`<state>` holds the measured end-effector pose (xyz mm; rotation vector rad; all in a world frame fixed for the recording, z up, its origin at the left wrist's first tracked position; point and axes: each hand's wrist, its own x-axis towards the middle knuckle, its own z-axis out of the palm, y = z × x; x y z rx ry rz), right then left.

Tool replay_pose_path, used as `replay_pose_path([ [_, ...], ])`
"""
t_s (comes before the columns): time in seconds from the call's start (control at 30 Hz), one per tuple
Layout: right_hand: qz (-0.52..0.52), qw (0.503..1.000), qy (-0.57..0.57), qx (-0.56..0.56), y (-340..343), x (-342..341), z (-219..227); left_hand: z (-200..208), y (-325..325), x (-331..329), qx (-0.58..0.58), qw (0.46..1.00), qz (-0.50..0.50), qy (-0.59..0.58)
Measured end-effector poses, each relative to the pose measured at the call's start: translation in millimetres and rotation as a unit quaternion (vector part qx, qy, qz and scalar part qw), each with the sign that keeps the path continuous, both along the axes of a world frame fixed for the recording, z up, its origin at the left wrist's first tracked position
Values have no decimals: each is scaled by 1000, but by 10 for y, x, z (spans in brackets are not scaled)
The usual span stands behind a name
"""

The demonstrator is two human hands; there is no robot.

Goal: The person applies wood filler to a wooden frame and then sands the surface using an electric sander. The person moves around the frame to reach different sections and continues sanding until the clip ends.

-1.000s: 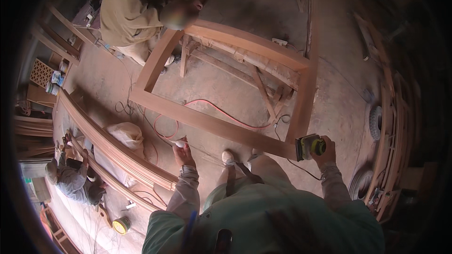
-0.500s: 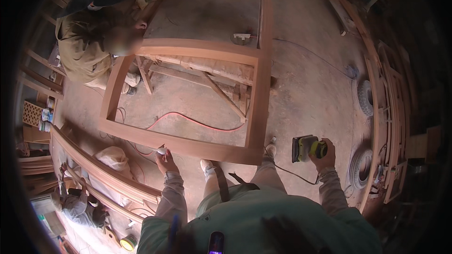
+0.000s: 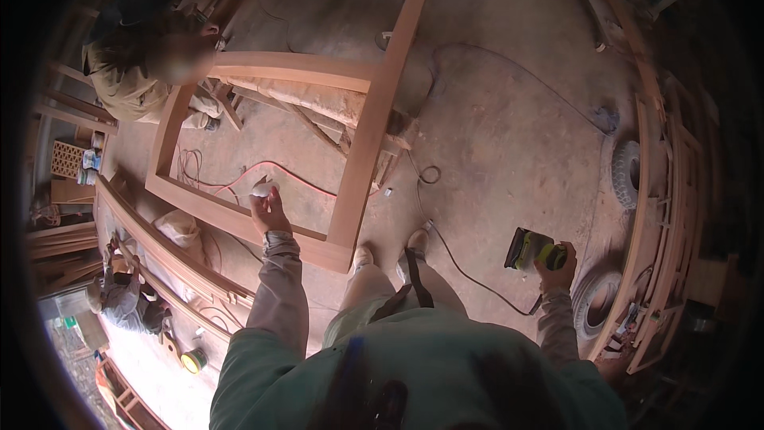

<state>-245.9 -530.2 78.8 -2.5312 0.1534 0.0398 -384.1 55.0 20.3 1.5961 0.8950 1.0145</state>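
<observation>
My right hand (image 3: 557, 267) grips a green and black electric sander (image 3: 528, 251), held out to the right over the floor, away from the wood. A dark cord trails from it toward my feet. My left hand (image 3: 269, 211) is closed on a small whitish folded piece (image 3: 262, 186), perhaps paper, whose kind I cannot make out. That hand is over the near rail of a reddish wooden frame (image 3: 362, 155), with the piece above the frame's opening. The frame lies in front of me, on a rough wooden trestle (image 3: 302, 94).
A person (image 3: 131, 72) bends at the frame's far left corner. Another person (image 3: 127, 299) works at lower left beside long curved wooden boards (image 3: 171, 251). A red hose (image 3: 274, 166) lies under the frame. Tyres (image 3: 597, 301) and leaning wooden frames (image 3: 664, 215) line the right.
My left hand has moved forward with the whitish piece, from the frame's near edge to above its opening. My view has turned, and the frame appears more slanted. The sander stays in my right hand.
</observation>
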Motion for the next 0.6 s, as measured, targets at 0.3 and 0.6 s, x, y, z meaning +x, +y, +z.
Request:
replay_pose_path([
  [0.3, 149, 988, -46, 8, 323, 462, 188, 80, -194, 380, 5, 999, 5, 49],
  [0.6, 246, 966, -75, 28, 1360, 1243, 385, -482, 76, 1424, 11, 996, 17, 87],
])
